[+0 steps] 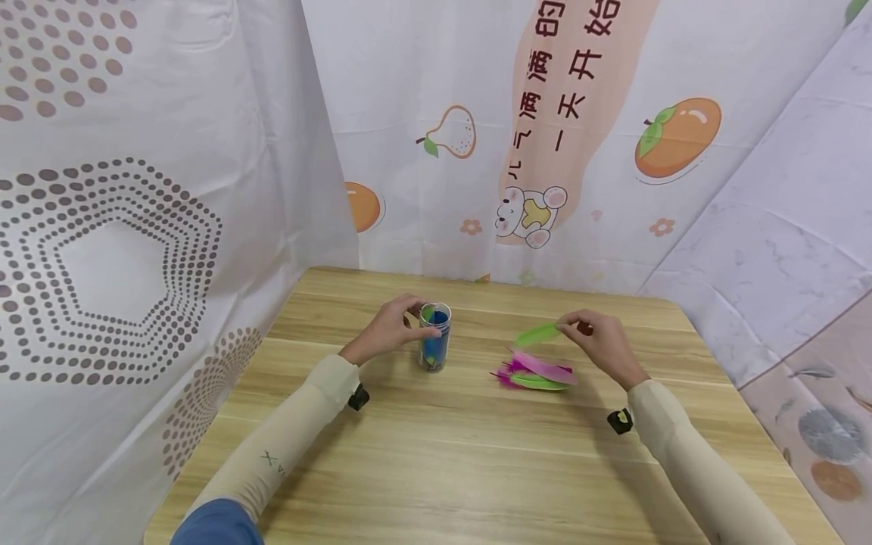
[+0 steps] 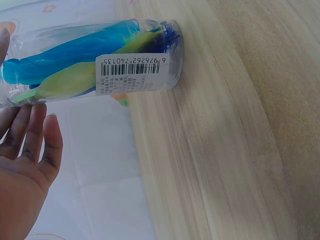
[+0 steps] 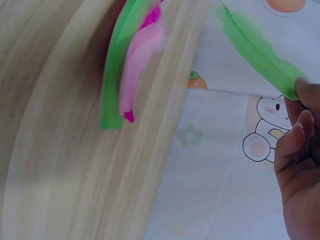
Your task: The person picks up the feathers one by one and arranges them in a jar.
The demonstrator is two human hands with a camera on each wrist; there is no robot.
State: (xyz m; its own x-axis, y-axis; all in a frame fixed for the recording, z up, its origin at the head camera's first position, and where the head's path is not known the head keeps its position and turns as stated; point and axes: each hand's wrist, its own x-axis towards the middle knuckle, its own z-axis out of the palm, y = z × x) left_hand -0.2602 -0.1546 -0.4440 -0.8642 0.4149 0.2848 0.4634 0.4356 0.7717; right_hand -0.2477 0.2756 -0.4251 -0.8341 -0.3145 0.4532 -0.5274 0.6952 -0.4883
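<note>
My left hand (image 1: 387, 328) holds a clear jar (image 1: 434, 350) upright near its top, thumb on one side and fingers on the other. Blue and yellow-green feathers (image 2: 75, 55) stand inside the jar, and a barcode label (image 2: 131, 74) shows in the left wrist view. To the right, a light green feather (image 3: 260, 55) is pinched by one end between the thumb and fingertips of my right hand (image 1: 602, 344), above the table. Just below it, a small pile holds pink feathers (image 1: 541, 367) and another green feather (image 1: 538, 382).
The wooden table (image 1: 422, 454) reaches back to a printed cloth (image 1: 422, 197) with fruit, a bear and writing. A dotted white cloth (image 1: 272, 151) hangs along the left, and a marbled one (image 1: 783, 227) along the right. The jar stands left of the feather pile.
</note>
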